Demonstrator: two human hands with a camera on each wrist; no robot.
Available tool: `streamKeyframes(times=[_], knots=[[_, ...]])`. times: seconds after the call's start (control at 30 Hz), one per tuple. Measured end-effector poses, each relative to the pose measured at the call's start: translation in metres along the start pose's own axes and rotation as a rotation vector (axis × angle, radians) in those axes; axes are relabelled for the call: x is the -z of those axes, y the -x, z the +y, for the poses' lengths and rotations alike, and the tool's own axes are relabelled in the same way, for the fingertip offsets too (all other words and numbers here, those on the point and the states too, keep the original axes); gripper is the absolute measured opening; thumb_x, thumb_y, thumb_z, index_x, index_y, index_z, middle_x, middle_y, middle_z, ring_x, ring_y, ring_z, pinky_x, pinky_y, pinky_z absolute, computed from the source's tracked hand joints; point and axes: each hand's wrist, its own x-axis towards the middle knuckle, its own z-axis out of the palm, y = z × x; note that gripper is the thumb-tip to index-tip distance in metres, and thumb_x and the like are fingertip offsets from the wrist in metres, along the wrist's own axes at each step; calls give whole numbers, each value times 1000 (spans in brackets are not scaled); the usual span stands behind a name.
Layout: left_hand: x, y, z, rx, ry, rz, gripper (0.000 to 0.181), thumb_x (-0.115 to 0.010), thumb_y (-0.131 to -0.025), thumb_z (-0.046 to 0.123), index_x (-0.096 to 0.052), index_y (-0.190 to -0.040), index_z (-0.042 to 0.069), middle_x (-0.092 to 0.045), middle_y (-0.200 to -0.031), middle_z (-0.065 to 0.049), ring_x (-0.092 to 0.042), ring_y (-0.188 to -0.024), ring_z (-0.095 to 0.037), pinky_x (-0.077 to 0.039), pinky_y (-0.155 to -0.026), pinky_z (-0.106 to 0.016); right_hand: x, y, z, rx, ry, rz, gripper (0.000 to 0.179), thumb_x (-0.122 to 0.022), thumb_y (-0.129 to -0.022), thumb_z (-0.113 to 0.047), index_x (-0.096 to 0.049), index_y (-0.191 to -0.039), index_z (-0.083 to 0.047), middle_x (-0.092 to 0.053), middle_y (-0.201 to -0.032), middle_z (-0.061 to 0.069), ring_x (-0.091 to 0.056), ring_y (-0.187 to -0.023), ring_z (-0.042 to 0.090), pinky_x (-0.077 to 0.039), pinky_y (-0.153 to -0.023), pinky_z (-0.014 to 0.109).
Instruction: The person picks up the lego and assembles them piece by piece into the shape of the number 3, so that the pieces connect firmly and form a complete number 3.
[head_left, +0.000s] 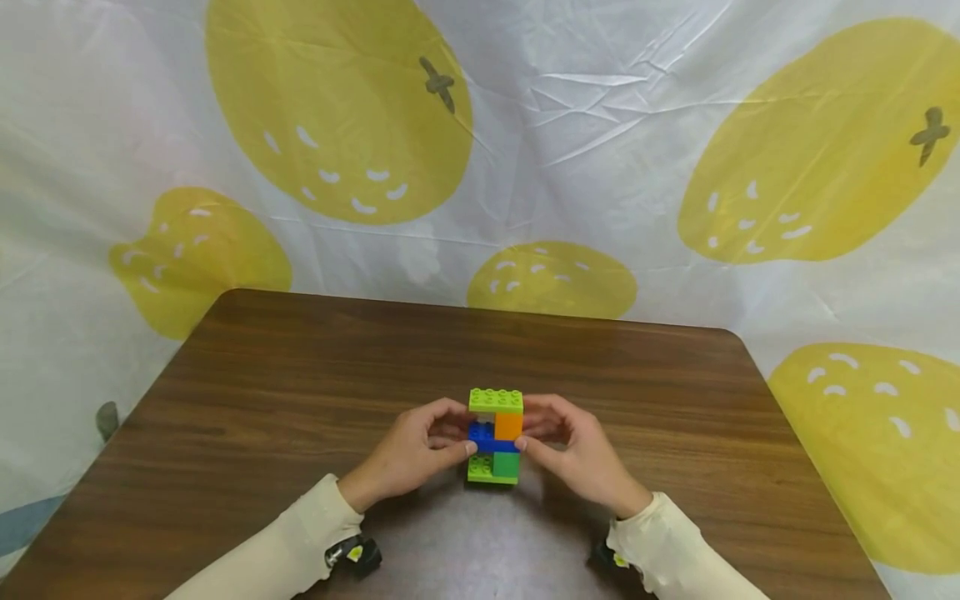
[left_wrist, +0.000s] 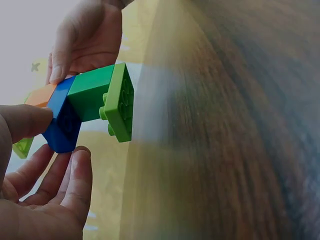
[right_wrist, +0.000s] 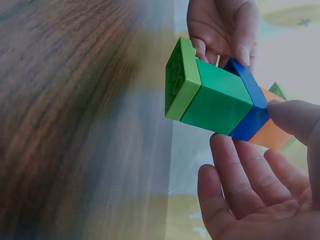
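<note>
Both hands hold a small upright stack of toy building blocks. From the bottom it goes: a flat lime green plate [head_left: 480, 475], a green block [head_left: 506, 464], a flat blue plate [head_left: 482, 433], an orange block [head_left: 508, 426] and a lime green top plate [head_left: 496, 401]. The green and orange blocks sit on the right half, leaving gaps at left. My left hand [head_left: 414, 446] pinches the blue plate's left end, thumb in front and fingers behind. With thumb and fingers, my right hand [head_left: 570, 446] grips the other side near the blue plate. In the left wrist view the bottom plate [left_wrist: 122, 102] hangs above the table.
A brown wood-grain table [head_left: 360, 350] lies beneath the hands. Behind it hangs a white cloth [head_left: 570, 167] printed with yellow fruit shapes. Each wrist carries a small black camera, the left one [head_left: 363, 554] close over the tabletop.
</note>
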Motion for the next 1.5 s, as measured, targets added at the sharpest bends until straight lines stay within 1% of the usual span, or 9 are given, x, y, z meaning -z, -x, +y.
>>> streamKeyframes(times=[0.13,0.27,0.5,0.6,0.8,0.9,1.07,1.3,1.5], knots=[[-1,-1,1,-5,-10,24,41,-76,-99,20,-62,-135,6,-69,-130,-14,-71,-113,-25,-61,-96,-30,-1,-1,0,-27,-17,29,46,-80,-95,-10,-63,-138,-10,-80,-114,11,-78,-94,19,-62,-86,29],[-1,-1,2,-10,-5,44,49,-75,-100,19,-56,-143,7,-69,-128,-14,-72,-112,-24,-61,-96,-31,-1,-1,1,-51,-52,57,46,-79,-95,-8,-63,-138,-7,-80,-112,17,-78,-91,17,-63,-81,27],[-2,-2,3,-11,24,47,60,-75,-100,19,-48,-153,14,-69,-128,-14,-72,-112,-25,-61,-96,-30,-2,-3,1,-68,-122,82,44,-77,-96,-4,-63,-137,-1,-78,-112,25,-79,-90,12,-64,-79,26],[-3,-2,3,-16,37,43,62,-75,-100,19,-46,-155,15,-69,-128,-15,-72,-113,-25,-62,-96,-30,-2,-3,1,-79,-134,86,44,-76,-96,-4,-63,-138,-1,-77,-114,26,-79,-90,13,-65,-80,30],[-3,-3,2,-12,44,34,65,-74,-100,19,-44,-158,17,-69,-128,-15,-73,-110,-24,-62,-95,-29,-2,-4,-1,-138,-116,91,42,-77,-97,-10,-65,-137,-3,-74,-120,25,-78,-83,23,-66,-79,47],[-3,-4,2,-1,52,31,66,-75,-100,20,-44,-158,17,-69,-127,-15,-73,-109,-24,-62,-95,-29,-1,-5,-1,-160,-106,90,42,-77,-97,-12,-65,-137,-3,-73,-121,26,-78,-81,28,-66,-78,49],[-3,-4,2,25,81,25,67,-75,-100,19,-43,-159,14,-70,-126,-15,-73,-108,-23,-62,-92,-26,-1,-5,-2,-179,-110,70,46,-77,-97,-11,-63,-141,-3,-70,-125,26,-78,-82,27,-66,-80,46],[-1,-4,2,48,92,28,69,-75,-100,20,-42,-160,14,-70,-127,-14,-73,-107,-21,-61,-87,-24,0,-6,-3,-170,-105,39,51,-77,-96,-9,-62,-144,-4,-69,-127,25,-79,-87,22,-64,-78,30],[-1,-5,1,61,98,38,69,-76,-99,21,-43,-159,16,-71,-126,-13,-73,-106,-20,-60,-85,-25,0,-8,-4,-178,-104,39,50,-77,-96,-10,-62,-144,-3,-69,-127,25,-79,-86,23,-64,-78,31]])
